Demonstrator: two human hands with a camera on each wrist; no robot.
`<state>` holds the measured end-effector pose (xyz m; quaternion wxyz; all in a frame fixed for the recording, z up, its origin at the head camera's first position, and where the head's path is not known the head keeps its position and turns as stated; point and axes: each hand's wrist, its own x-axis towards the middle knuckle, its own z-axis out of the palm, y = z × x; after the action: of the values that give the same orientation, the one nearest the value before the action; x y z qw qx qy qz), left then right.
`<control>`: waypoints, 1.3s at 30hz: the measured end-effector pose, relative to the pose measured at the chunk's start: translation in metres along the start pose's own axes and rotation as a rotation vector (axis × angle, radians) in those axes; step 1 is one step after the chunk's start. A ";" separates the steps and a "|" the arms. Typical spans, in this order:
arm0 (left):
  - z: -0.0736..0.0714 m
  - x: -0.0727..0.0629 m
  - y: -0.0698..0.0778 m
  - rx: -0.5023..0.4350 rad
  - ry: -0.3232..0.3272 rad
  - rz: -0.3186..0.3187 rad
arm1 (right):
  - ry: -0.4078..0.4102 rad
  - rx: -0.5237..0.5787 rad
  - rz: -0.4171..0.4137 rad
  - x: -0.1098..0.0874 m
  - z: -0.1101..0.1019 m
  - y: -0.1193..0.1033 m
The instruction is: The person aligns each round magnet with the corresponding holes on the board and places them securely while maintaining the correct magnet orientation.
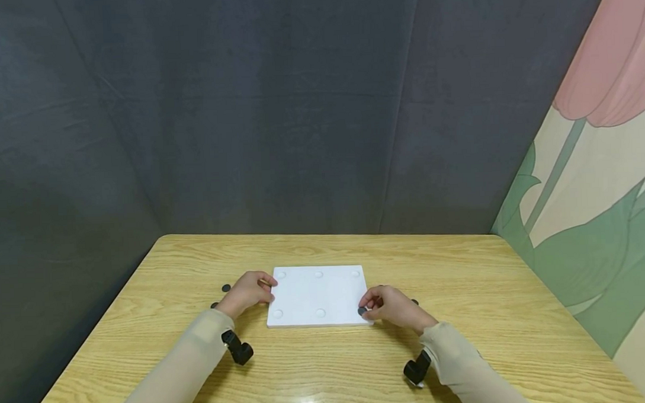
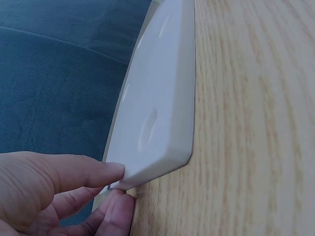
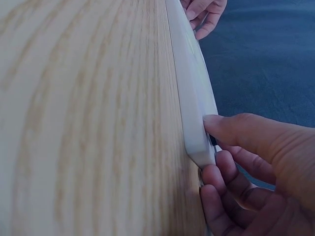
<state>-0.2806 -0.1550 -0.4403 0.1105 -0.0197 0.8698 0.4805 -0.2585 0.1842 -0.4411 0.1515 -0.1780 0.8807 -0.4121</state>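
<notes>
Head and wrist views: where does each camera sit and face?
Head: on the head, facing forward and down at the white board; left hand, right hand and both sleeves show.
Left wrist: worn there, looking rightward along the white board; the left hand shows.
Right wrist: worn there, looking leftward along it; the right hand shows close, the left hand beyond.
Both wrist views share the white board, tabletop and dark curtain.

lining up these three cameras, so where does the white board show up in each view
Head: the white board is low and central in the picture.
Left wrist: it slants down from the top edge, left of centre.
Right wrist: a narrow strip from the top edge, right of centre.
Shared landmark: the left hand, at lower left in the left wrist view and top right in the right wrist view.
</notes>
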 end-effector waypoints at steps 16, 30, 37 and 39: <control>-0.001 -0.001 0.000 0.006 -0.003 -0.002 | -0.005 0.029 0.012 0.003 0.000 0.000; 0.002 0.001 0.000 0.006 0.016 -0.019 | -0.009 0.024 0.004 0.002 0.000 0.001; 0.001 0.001 -0.001 0.012 0.008 -0.008 | -0.009 0.026 0.006 0.001 0.000 0.000; 0.001 0.000 0.000 0.019 0.008 -0.004 | -0.007 0.027 0.006 0.001 0.000 0.000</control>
<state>-0.2805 -0.1543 -0.4411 0.1083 -0.0223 0.8747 0.4718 -0.2591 0.1841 -0.4410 0.1583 -0.1750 0.8749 -0.4230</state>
